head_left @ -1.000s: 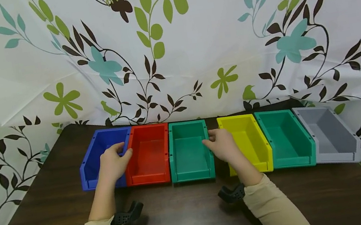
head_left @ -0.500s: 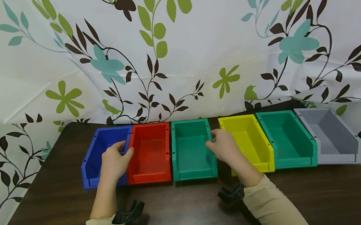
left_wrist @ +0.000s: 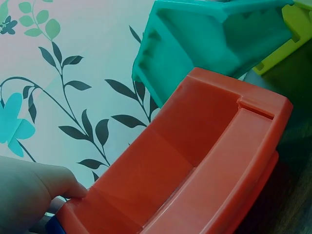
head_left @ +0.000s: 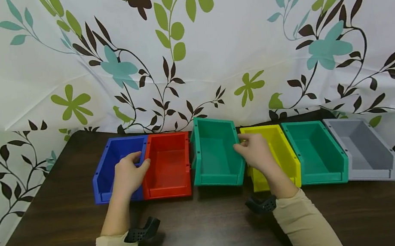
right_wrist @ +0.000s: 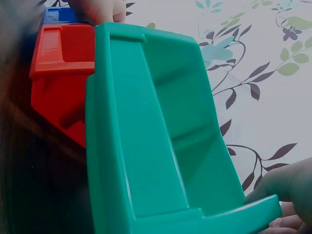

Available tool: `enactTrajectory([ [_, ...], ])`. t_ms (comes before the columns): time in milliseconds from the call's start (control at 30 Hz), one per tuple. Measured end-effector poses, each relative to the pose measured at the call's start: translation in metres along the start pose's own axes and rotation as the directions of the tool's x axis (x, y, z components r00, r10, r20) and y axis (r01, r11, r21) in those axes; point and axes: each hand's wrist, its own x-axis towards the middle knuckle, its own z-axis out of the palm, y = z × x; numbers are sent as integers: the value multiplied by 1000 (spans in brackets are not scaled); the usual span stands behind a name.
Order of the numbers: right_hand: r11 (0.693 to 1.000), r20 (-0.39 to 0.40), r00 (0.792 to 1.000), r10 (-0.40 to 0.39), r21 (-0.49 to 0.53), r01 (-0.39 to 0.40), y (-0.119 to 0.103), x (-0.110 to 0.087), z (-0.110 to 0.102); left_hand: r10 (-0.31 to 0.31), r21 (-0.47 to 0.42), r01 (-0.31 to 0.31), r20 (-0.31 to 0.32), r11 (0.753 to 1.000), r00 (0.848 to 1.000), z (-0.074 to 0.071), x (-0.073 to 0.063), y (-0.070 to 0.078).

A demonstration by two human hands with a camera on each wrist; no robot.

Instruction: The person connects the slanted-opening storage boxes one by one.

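Observation:
A green storage bin [head_left: 217, 150] is raised off the table and tilted, with its left side lower than its right in the left wrist view. My right hand [head_left: 256, 150] pinches its right wall, thumb inside and fingers outside. Over the touching walls of a red bin [head_left: 167, 165] and a blue bin [head_left: 111, 172] lies my left hand [head_left: 128, 173]. Its thumb reaches into the red bin and its fingers are on the blue side. The red bin's right wall is beside the raised green bin [left_wrist: 195, 44].
To the right, a yellow bin [head_left: 270, 150], a second green bin [head_left: 313, 149] and a grey bin [head_left: 362, 145] stand side by side. A dark wooden table [head_left: 202, 244] carries the row. Behind hangs a leaf-patterned white cloth [head_left: 211, 64].
The right hand has lifted the middle green bin off the table, tilted it and moved it slightly to the right. The left hand keeps its place at the red and blue bins.

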Motion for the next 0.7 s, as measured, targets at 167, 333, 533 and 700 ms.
enactTrajectory([
  [167, 1000, -15, 1000, -5, 1, 5, 0, 0, -1, 22, 4, -22, -17, 1000, 1000, 1, -1, 1],
  [333, 1000, -27, 999, -17, 4, 17, -1, -2, -3, 58, 7, -58, -34, 998, 998, 1, -2, 2],
  [533, 1000, -15, 1000, -20, 21, 20, -2, -3, -8, 63, -5, -63, -12, 998, 998, 2, -2, 3],
  [700, 1000, -14, 1000, -11, 21, 11, -3, -3, -9, 53, -11, -53, 0, 999, 999, 2, -2, 5],
])
